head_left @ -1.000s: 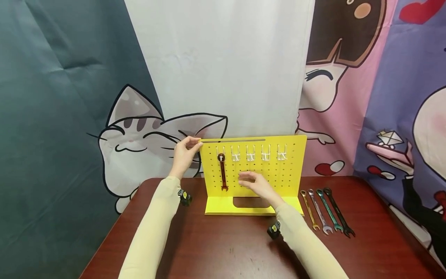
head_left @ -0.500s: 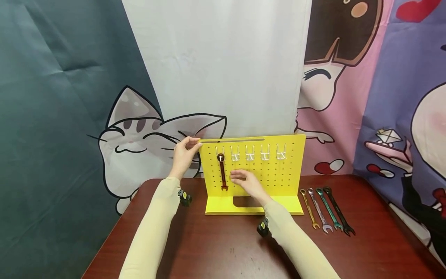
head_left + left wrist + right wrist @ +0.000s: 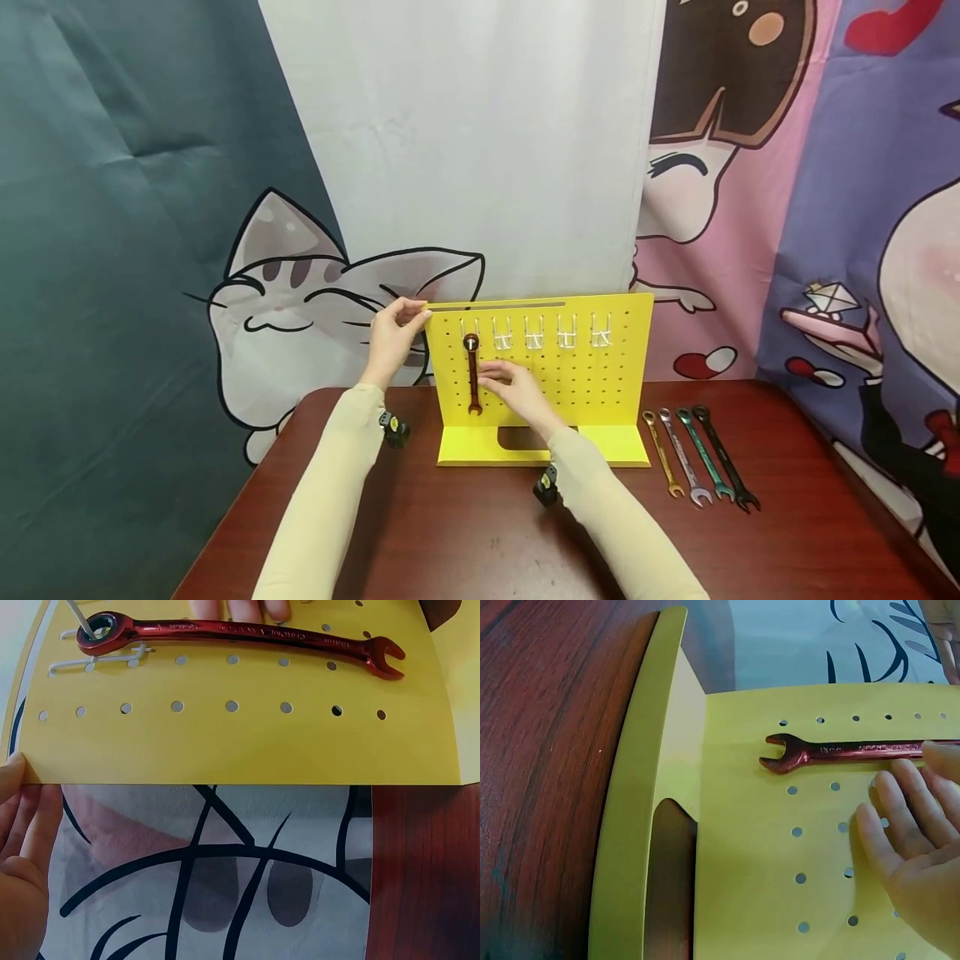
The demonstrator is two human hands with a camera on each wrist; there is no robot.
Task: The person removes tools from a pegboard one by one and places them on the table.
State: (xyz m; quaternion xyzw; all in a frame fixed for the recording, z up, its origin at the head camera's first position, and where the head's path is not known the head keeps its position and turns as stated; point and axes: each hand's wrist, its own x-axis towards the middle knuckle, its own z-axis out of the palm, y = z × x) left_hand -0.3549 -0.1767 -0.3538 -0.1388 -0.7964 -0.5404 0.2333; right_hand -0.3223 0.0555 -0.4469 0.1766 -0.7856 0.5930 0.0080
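Note:
A yellow pegboard (image 3: 555,392) stands upright on its base, and my left hand (image 3: 392,337) pinches its upper left corner. In the left wrist view, the thumb of that hand lies on the board's front and the fingers are behind the edge. A red combination wrench (image 3: 472,375) hangs by its ring end from the leftmost white hook, open end down. My right hand (image 3: 517,393) is just right of the wrench's shaft, fingers fairly straight. In the right wrist view its thumb (image 3: 939,759) overlaps the shaft; whether it touches the wrench is hard to tell.
Several bare white hooks (image 3: 534,333) run along the board to the right. Gold (image 3: 663,454), silver (image 3: 686,458), green (image 3: 705,454) and black (image 3: 726,458) wrenches lie side by side on the brown table (image 3: 480,533). Printed cloth (image 3: 495,150) hangs behind.
My right hand has moved left across the front of the pegboard, up to the hanging red wrench. The left hand keeps its hold on the corner.

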